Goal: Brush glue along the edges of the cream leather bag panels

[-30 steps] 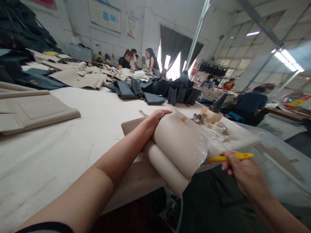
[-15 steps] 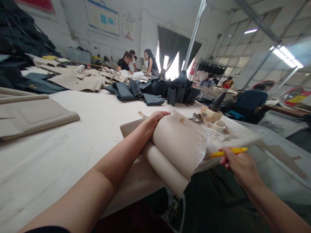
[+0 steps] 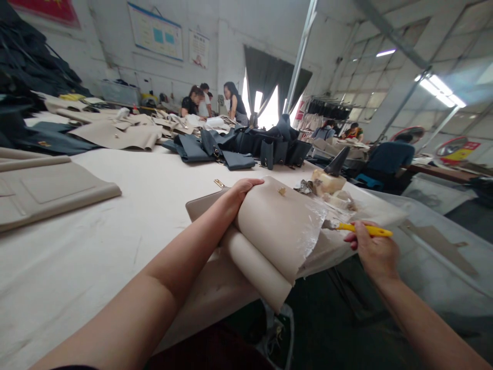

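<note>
My left hand presses down on a folded beige leather bag piece that hangs over the near edge of the white worktable; its fingers curl round the fold. A clear plastic film covers the piece's right edge. My right hand is closed round a yellow-handled tool, whose tip points left at the film's edge. A small gold clasp sits on the piece's top face.
Beige panels lie at the left, dark blue bag pieces in the middle of the table. A block with a dark cone stands beyond the piece. Several people work at the far end and at the right.
My right hand has risen and moved left with the yellow tool, bringing its tip up to the plastic film. My left hand has stayed on the beige piece.
</note>
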### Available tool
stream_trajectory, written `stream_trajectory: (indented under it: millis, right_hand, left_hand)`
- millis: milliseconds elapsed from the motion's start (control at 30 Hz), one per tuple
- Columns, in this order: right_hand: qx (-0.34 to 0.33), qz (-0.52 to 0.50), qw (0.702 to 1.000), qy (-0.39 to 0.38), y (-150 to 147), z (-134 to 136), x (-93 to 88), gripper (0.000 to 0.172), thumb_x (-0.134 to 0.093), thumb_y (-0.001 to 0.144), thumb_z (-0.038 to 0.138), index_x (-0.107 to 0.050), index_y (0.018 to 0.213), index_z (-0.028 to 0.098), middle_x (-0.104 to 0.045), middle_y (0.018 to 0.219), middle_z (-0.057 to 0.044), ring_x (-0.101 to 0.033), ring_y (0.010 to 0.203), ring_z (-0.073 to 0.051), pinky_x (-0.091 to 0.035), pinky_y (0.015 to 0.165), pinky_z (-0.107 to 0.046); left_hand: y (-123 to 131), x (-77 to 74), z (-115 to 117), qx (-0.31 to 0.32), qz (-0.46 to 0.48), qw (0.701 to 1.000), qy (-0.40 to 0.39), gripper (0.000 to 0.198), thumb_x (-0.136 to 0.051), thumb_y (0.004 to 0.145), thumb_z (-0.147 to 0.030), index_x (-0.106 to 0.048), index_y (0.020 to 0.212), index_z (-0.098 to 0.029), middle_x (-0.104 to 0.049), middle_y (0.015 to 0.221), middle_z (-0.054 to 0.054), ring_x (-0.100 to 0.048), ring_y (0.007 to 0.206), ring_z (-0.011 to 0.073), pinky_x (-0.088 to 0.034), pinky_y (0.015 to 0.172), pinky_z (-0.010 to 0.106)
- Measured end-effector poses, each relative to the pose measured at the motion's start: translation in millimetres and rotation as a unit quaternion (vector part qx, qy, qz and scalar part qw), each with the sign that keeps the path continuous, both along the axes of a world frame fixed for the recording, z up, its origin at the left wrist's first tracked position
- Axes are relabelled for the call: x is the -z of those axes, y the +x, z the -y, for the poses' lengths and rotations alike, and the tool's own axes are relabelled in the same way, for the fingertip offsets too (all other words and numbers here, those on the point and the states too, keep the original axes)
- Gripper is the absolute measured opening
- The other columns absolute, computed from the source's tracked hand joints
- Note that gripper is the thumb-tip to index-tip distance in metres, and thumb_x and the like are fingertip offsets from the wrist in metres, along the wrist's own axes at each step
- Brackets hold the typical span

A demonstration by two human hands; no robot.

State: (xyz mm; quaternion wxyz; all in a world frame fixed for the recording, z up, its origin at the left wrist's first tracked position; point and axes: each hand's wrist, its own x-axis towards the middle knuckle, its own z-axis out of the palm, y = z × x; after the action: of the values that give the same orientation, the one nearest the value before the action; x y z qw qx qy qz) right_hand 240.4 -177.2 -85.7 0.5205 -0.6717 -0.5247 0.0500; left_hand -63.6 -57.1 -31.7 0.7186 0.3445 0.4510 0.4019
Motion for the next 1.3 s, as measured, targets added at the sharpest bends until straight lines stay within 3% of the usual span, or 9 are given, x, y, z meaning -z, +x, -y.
stream_trajectory:
  millis: [267, 633, 767, 900, 1033, 1200, 1300]
  right_hand:
    - [-0.035, 0.023, 0.999, -0.009, 0.5, -5.7, 19.0, 0.065, -0.049, 0.071, 0.08, -0.063, 0.087, 0.018, -0.062, 0.06, -0.004, -0.058, 0.049, -0.021, -0.048, 0.055, -0.033]
    - [-0.032, -0.038, 0.996, -0.074, -1.3, -4.7, 2.9, 0.053, -0.05, 0.067, 0.069, -0.064, 0.077, 0.018, -0.062, 0.056, -0.007, -0.054, 0.044, -0.019, -0.045, 0.042, -0.03]
    - [-0.051, -0.036, 0.993, -0.095, -11.3, 20.4, 1.7, 0.048, -0.053, 0.073, 0.064, -0.066, 0.07, 0.018, -0.061, 0.055, -0.007, -0.052, 0.044, -0.017, -0.043, 0.044, -0.028]
    - [-0.078, -0.047, 0.987, -0.136, -30.3, 57.7, 0.2, 0.059, -0.053, 0.073, 0.071, -0.068, 0.075, 0.015, -0.06, 0.056, -0.007, -0.05, 0.043, -0.016, -0.041, 0.043, -0.027]
    - [-0.091, -0.127, 0.976, -0.154, -49.7, 87.3, 4.9, 0.067, -0.058, 0.071, 0.077, -0.066, 0.085, 0.013, -0.058, 0.055, -0.006, -0.047, 0.042, -0.015, -0.038, 0.04, -0.025]
    - [-0.091, -0.23, 0.959, -0.138, -60.2, 102.2, 13.1, 0.072, -0.068, 0.063, 0.079, -0.063, 0.09, 0.012, -0.053, 0.051, -0.004, -0.043, 0.04, -0.014, -0.033, 0.037, -0.023]
    - [-0.092, -0.204, 0.965, -0.139, -55.7, 99.6, 19.4, 0.068, -0.067, 0.067, 0.076, -0.064, 0.088, 0.012, -0.054, 0.052, -0.004, -0.045, 0.041, -0.014, -0.036, 0.037, -0.024]
  left_hand:
    - [1.6, 2.9, -1.0, 0.01, 0.004, 1.0, -0.01, 0.026, -0.059, 0.086, -0.022, -0.072, 0.106, -0.011, -0.069, 0.059, 0.003, -0.064, 0.049, 0.0214, -0.057, 0.065, 0.034]
    - [1.0, 7.1, -6.4, 0.015, 0.014, 1.0, -0.012, 0.033, -0.055, 0.089, -0.022, -0.069, 0.115, -0.007, -0.069, 0.059, 0.004, -0.063, 0.05, 0.0213, -0.057, 0.068, 0.034]
    - [-1.2, 9.9, -8.8, 0.03, 0.028, 0.999, -0.004, 0.034, -0.056, 0.089, -0.024, -0.07, 0.117, -0.01, -0.071, 0.063, 0.004, -0.064, 0.053, 0.0225, -0.056, 0.074, 0.036]
    - [-2.0, 12.4, -9.8, 0.029, 0.026, 0.999, -0.004, 0.034, -0.059, 0.087, -0.025, -0.07, 0.115, -0.01, -0.071, 0.065, 0.005, -0.065, 0.055, 0.0232, -0.056, 0.077, 0.038]
    - [-2.1, 14.4, -6.8, 0.019, 0.013, 1.0, 0.002, 0.031, -0.062, 0.085, -0.026, -0.071, 0.11, -0.011, -0.072, 0.065, 0.004, -0.065, 0.056, 0.0229, -0.056, 0.078, 0.038]
    - [-3.3, 15.3, -3.1, 0.015, -0.002, 1.0, 0.016, 0.03, -0.062, 0.083, -0.027, -0.071, 0.109, -0.013, -0.073, 0.069, 0.005, -0.066, 0.058, 0.023, -0.057, 0.079, 0.038]
    - [-3.5, 17.4, -3.1, 0.014, -0.011, 1.0, 0.02, 0.029, -0.063, 0.083, -0.027, -0.072, 0.107, -0.014, -0.074, 0.071, 0.006, -0.067, 0.062, 0.0239, -0.057, 0.078, 0.038]
